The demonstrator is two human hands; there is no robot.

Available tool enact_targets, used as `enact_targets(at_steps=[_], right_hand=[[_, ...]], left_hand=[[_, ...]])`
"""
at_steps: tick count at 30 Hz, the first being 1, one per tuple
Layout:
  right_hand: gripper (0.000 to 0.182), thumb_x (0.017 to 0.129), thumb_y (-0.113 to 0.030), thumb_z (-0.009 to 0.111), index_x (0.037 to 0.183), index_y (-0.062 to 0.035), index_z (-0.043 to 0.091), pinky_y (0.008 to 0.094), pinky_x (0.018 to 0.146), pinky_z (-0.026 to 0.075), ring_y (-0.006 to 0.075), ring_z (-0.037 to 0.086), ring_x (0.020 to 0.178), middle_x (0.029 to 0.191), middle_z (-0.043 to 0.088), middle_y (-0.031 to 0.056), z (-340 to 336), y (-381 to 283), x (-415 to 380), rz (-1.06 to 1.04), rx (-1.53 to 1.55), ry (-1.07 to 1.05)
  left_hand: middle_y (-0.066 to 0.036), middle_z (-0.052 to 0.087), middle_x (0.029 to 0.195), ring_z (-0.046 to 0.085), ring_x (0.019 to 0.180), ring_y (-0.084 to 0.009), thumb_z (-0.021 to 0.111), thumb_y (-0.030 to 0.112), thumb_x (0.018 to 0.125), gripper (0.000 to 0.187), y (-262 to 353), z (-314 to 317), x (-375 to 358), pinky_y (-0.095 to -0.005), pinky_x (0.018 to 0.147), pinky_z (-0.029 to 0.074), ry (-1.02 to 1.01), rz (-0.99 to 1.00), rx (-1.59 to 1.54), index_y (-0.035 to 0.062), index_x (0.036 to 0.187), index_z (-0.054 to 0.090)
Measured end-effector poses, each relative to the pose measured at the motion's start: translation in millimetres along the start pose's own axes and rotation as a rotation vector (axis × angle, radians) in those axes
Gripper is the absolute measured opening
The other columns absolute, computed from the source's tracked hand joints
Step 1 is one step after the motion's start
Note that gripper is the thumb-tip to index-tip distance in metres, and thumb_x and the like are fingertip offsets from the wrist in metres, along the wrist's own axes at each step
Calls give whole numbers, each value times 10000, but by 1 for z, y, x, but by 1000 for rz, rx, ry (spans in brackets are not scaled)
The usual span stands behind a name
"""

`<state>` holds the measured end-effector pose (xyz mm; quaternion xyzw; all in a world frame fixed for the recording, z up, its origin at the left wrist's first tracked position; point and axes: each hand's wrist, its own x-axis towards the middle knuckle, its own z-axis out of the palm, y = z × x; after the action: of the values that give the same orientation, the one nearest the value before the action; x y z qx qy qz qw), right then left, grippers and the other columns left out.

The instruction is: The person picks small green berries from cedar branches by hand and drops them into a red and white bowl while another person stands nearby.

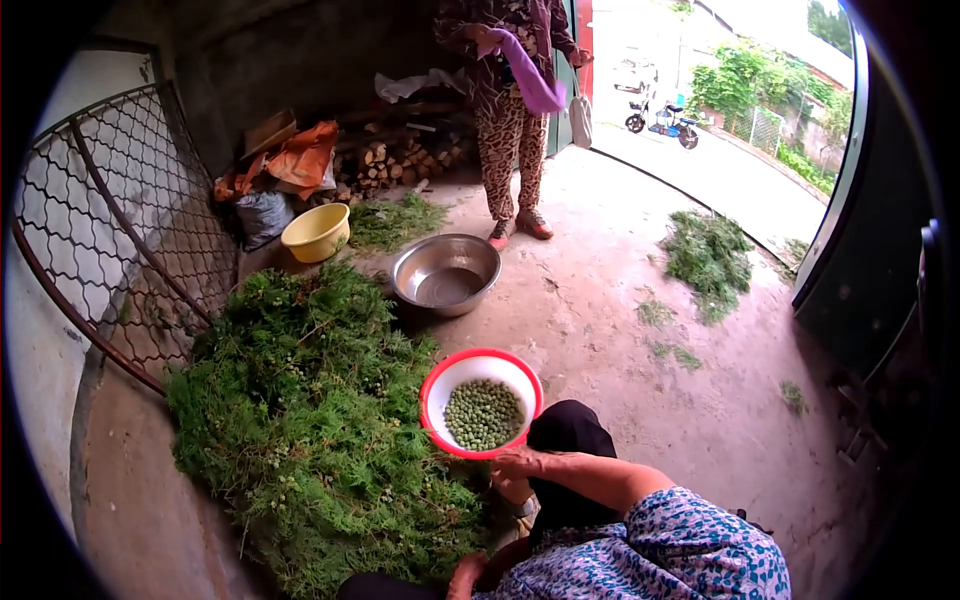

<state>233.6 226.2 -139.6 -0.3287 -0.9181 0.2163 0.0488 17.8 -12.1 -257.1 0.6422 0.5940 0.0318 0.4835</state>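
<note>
A white bowl with a red rim (431, 392) stands in front of my knee, beside the heap of branches. Small round green berries (484, 414) cover its bottom. At the bowl's near edge is my right hand (515, 463), closed with its fingers at the red rim. My left hand (467, 575) is low in the view, near the front edge of a large heap of green, feathery conifer branches (330, 420). Its fingers are mostly hidden, so I cannot see whether they hold anything.
Beyond the heap are a metal basin (447, 276) and a yellow tub (317, 233). Another person (515, 130) stands behind the basin with a purple cloth (528, 72). Stacked firewood (390, 165) lies at the back, a metal lattice (120, 220) leans left, and loose greenery (708, 262) lies by the doorway.
</note>
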Motion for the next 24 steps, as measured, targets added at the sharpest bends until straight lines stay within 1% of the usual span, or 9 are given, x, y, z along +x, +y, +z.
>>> enact_targets(at_steps=[2,7,8,10,11,15,17,20,24], right_hand=[[175,710,-287,568,695,-112,571,386,547,446,234,540,674,671,518,58,13,-3,-4,13,4,249],[175,732,-290,553,688,-121,564,378,534,439,221,531,659,656,502,48,53,-37,-8,233,-51,1246],[175,732,-290,553,688,-121,564,378,534,439,221,531,659,656,502,48,65,-35,-10,233,-50,1247],[239,740,-302,579,857,-94,559,379,701,410,241,503,853,861,510,87,102,-14,-15,323,-10,1154],[379,744,-313,607,1026,-65,555,381,870,383,264,478,1049,1068,521,128,126,0,-16,365,29,952],[471,722,-413,612,1071,-101,556,379,866,390,254,470,1072,1091,532,111,195,28,-2,543,148,1036],[574,664,-522,620,1099,-153,558,381,834,413,260,506,1038,1077,557,97,220,38,9,926,-189,973],[625,615,-591,614,1089,-186,567,378,810,434,268,540,996,1041,578,86,218,30,8,975,-101,985],[568,630,-545,626,1064,-184,572,389,769,452,270,563,938,998,590,73,203,19,3,995,-97,916]], left_hand=[[-180,602,760,599,728,-289,496,191,747,215,27,-20,-16,-379,655,444,52,20,-54,6,795,592],[-166,615,890,594,861,-313,478,245,794,237,33,-25,-19,-376,743,448,-19,-100,-161,90,900,621],[-166,614,901,594,875,-310,474,248,800,237,34,-25,-20,-375,749,449,4,-115,-183,98,910,622],[-165,615,910,593,886,-310,480,242,802,233,25,-17,-15,-373,755,449,28,-158,-268,100,919,624],[-165,615,918,592,897,-310,486,236,803,230,21,-14,-13,-371,760,450,50,-200,-352,102,928,625],[-161,618,915,591,894,-316,501,222,800,221,45,-31,-25,-372,757,451,17,-162,-243,107,940,628],[-156,623,897,603,866,-292,510,185,795,205,48,-33,-27,-359,746,452,28,-109,-93,108,942,632],[-150,626,878,609,835,-258,514,166,792,197,41,-29,-25,-341,733,452,30,-119,-169,106,937,634],[-148,626,859,606,802,-237,515,141,787,192,39,-26,-26,-330,719,450,72,-104,-178,96,931,634]])
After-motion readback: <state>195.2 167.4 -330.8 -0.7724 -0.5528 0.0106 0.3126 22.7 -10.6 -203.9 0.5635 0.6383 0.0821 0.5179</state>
